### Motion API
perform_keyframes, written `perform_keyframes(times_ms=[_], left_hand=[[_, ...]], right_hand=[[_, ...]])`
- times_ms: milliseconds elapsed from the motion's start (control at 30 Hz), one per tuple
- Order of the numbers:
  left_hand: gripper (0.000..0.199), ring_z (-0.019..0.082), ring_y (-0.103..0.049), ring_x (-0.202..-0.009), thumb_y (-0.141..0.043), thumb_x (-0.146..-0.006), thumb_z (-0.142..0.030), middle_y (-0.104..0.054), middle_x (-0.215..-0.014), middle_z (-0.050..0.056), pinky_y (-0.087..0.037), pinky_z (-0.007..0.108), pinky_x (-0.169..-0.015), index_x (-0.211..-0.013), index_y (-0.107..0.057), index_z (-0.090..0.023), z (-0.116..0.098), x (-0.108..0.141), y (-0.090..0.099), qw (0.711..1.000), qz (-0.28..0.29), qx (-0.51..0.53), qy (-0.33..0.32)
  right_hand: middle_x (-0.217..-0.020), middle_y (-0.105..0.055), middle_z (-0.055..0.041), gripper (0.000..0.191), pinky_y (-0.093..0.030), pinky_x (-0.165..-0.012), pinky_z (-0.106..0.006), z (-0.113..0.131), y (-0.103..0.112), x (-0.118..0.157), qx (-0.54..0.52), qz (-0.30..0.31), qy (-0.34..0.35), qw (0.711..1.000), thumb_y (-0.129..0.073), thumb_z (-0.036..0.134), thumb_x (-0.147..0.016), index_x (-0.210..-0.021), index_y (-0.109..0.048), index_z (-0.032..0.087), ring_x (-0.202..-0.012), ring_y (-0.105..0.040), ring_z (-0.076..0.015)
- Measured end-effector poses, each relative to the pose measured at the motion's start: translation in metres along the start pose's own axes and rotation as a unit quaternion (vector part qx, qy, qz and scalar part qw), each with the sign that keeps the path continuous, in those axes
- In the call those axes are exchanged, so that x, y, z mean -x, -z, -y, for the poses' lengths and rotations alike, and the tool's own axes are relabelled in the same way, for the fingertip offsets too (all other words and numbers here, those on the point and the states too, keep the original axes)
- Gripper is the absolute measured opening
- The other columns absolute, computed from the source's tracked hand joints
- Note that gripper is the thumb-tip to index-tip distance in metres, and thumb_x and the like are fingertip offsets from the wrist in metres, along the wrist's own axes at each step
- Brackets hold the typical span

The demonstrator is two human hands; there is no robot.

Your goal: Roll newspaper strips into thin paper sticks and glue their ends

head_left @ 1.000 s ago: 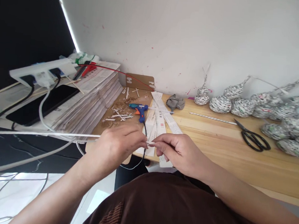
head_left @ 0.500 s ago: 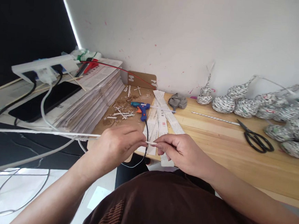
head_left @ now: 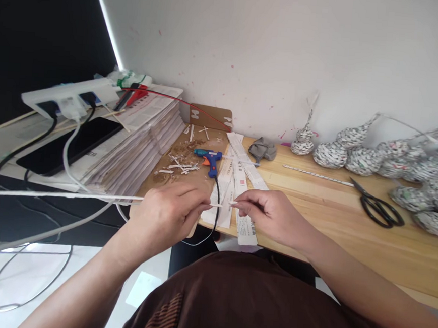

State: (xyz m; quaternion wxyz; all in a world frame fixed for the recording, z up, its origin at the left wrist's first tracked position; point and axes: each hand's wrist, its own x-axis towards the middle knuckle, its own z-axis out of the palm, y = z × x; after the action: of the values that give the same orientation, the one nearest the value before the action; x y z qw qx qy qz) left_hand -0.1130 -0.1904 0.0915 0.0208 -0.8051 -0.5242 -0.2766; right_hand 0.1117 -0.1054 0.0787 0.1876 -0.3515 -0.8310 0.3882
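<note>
My left hand [head_left: 173, 208] is closed round a thin white rolled paper stick [head_left: 102, 196]. Its long part runs out past the left edge of the view, and a short tip pokes out between thumb and forefinger. Across a small gap, my right hand [head_left: 271, 213] pinches a tiny white paper bit [head_left: 233, 202], mostly covered by the fingertips. Both hands hover over the table's front edge, above printed paper strips [head_left: 249, 232] fanned out there. Beyond them lies a blue glue gun [head_left: 212, 162], its black cord passing under the gap between my hands.
Black scissors [head_left: 377, 207] and a striped paper stick [head_left: 320, 175] lie to the right. Woven paper gourds [head_left: 331, 155] line the wall. A grey cloth [head_left: 262, 149] sits behind the strips. Leftward are a newspaper stack [head_left: 145, 143], a phone [head_left: 69, 144], a power strip [head_left: 69, 94] and paper scraps [head_left: 183, 167].
My hands have drawn slightly apart. The white stick that spanned both now shows a gap, with a small bit in my right fingers. The view has shifted slightly.
</note>
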Motion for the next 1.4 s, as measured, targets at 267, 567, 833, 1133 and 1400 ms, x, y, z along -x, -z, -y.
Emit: perform_keyframes(times_ms=[267,567,833,1133,1400], left_hand=[[0.016,0.018,-0.060,-0.080,-0.050,-0.090,-0.021,-0.066,-0.079,0.004,-0.047,0.030,-0.073,-0.094,-0.065,-0.020,0.012,0.013,-0.021,0.999,0.012,-0.051,-0.008],[0.022,0.026,-0.051,-0.115,-0.043,-0.093,-0.018,-0.067,-0.111,0.009,-0.039,0.040,-0.086,-0.107,-0.060,-0.018,-0.003,0.030,-0.020,0.994,0.030,-0.086,-0.059],[0.030,0.020,-0.061,-0.100,-0.042,-0.091,-0.012,-0.064,-0.114,0.011,-0.052,0.031,-0.083,-0.116,-0.057,-0.018,-0.006,0.046,-0.026,0.999,-0.030,0.015,-0.010],[0.015,0.015,-0.067,-0.079,-0.057,-0.087,-0.023,-0.071,-0.088,0.003,-0.052,0.027,-0.071,-0.098,-0.066,-0.022,0.005,0.036,-0.007,0.962,-0.170,0.130,0.168],[0.029,0.013,-0.064,-0.070,-0.066,-0.079,-0.039,-0.071,-0.091,0.003,-0.052,0.027,-0.067,-0.102,-0.067,-0.021,0.018,0.004,-0.022,0.947,-0.148,0.191,0.213]], right_hand=[[-0.079,-0.069,-0.0042,0.025,-0.049,-0.063,-0.026,-0.009,-0.006,-0.010,-0.148,0.043,-0.056,0.986,-0.058,0.038,-0.087,-0.087,-0.067,0.016,-0.068,-0.062,-0.0129],[-0.078,-0.071,-0.0054,0.025,-0.050,-0.065,-0.026,0.020,0.007,-0.031,-0.272,0.075,-0.075,0.957,-0.064,0.039,-0.083,-0.083,-0.064,0.014,-0.068,-0.064,-0.0114],[-0.074,-0.069,-0.0031,0.024,-0.050,-0.065,-0.027,0.059,0.016,-0.052,-0.382,0.035,-0.027,0.923,-0.067,0.039,-0.081,-0.080,-0.064,0.015,-0.067,-0.065,-0.0129],[-0.084,-0.071,-0.0024,0.023,-0.052,-0.079,-0.033,0.063,-0.041,-0.069,-0.453,-0.084,0.032,0.887,-0.065,0.041,-0.082,-0.085,-0.056,0.020,-0.080,-0.068,-0.0158],[-0.090,-0.069,-0.0022,0.023,-0.049,-0.078,-0.029,0.057,-0.050,-0.101,-0.474,-0.107,0.039,0.873,-0.071,0.040,-0.076,-0.080,-0.061,0.020,-0.085,-0.063,-0.0143]])
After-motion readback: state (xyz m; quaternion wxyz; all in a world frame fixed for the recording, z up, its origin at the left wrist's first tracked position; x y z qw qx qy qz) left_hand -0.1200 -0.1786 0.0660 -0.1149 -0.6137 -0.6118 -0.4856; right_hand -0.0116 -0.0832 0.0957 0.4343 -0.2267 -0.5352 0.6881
